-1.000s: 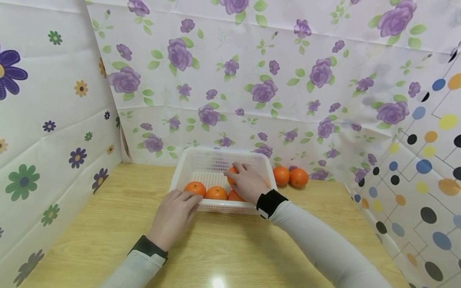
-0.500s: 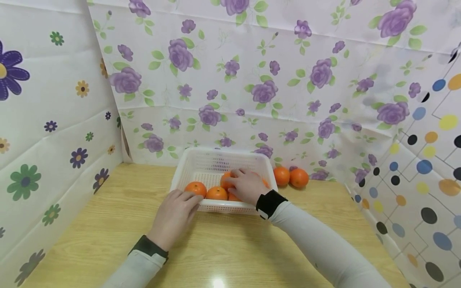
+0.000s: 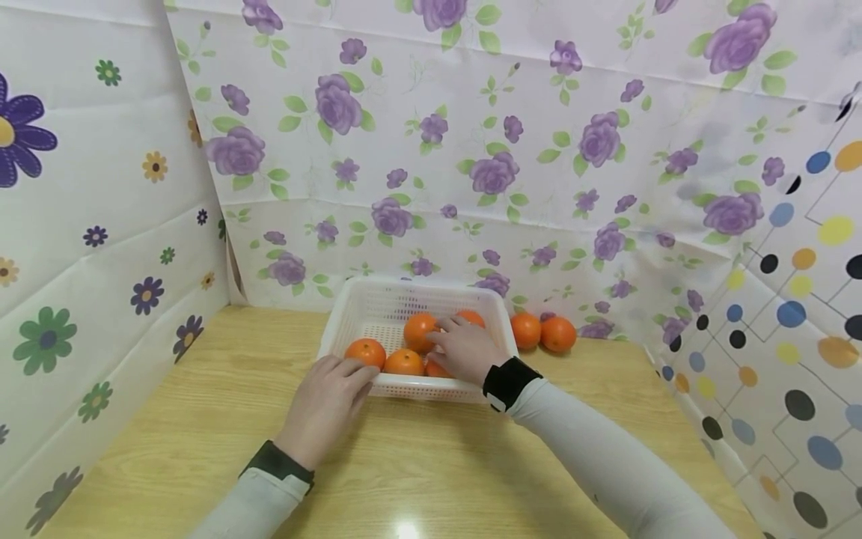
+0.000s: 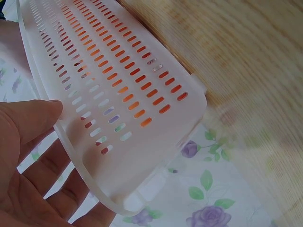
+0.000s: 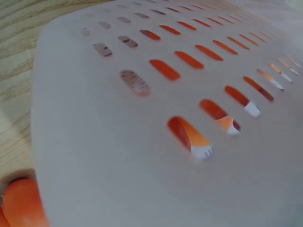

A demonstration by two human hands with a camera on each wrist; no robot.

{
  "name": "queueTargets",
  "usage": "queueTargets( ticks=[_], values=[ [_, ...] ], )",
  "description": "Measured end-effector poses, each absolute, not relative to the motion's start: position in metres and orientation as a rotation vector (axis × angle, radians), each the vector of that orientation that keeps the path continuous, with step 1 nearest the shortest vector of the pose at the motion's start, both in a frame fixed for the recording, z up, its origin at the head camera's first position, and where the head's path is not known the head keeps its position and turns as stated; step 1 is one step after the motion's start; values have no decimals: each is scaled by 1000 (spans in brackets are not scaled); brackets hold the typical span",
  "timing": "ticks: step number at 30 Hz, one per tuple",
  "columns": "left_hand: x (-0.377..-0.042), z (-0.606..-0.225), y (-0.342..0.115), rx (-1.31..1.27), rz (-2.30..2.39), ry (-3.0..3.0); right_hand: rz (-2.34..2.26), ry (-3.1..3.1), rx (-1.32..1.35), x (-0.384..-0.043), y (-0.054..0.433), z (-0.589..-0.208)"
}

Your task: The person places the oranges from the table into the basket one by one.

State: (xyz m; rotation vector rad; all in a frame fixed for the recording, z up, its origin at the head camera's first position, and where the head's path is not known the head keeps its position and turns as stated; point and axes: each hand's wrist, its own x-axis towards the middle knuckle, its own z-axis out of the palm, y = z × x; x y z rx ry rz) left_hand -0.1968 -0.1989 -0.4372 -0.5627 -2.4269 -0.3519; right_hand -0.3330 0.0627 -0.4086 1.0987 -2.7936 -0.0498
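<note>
A white perforated plastic basket [image 3: 417,380] sits on the table with several oranges in it. At its front left corner my left hand [image 3: 330,400] grips the rim, thumb [image 4: 35,116] outside the wall and fingers [image 4: 71,194] on the other side. My right hand [image 3: 468,350] reaches over the front right part of the basket, its fingertips at the right side of one orange [image 3: 420,332]. Two more oranges line the front wall, a left one [image 3: 366,354] and a middle one [image 3: 404,362]. My right hand partly covers an orange [image 3: 438,369] beside them and another orange [image 3: 470,319] behind.
Two oranges rest on the wooden table [image 3: 417,457] just right of the basket: a near one [image 3: 525,330] and a farther one [image 3: 558,334]. A flowered cloth [image 3: 417,150] hangs right behind the basket. Patterned sheets stand at both sides.
My right hand has moved an orange leftward inside the basket, and its fingers have slid off to that orange's right side. An orange behind shows more. My left hand stays on the rim.
</note>
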Motion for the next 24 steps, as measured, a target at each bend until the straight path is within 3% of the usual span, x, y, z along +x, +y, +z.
queueTargets(
  ticks=[24],
  values=[
    [-198, -439, -200, -559, -358, -2417, 163, -2565, 1063, -310, 108, -388]
  ],
)
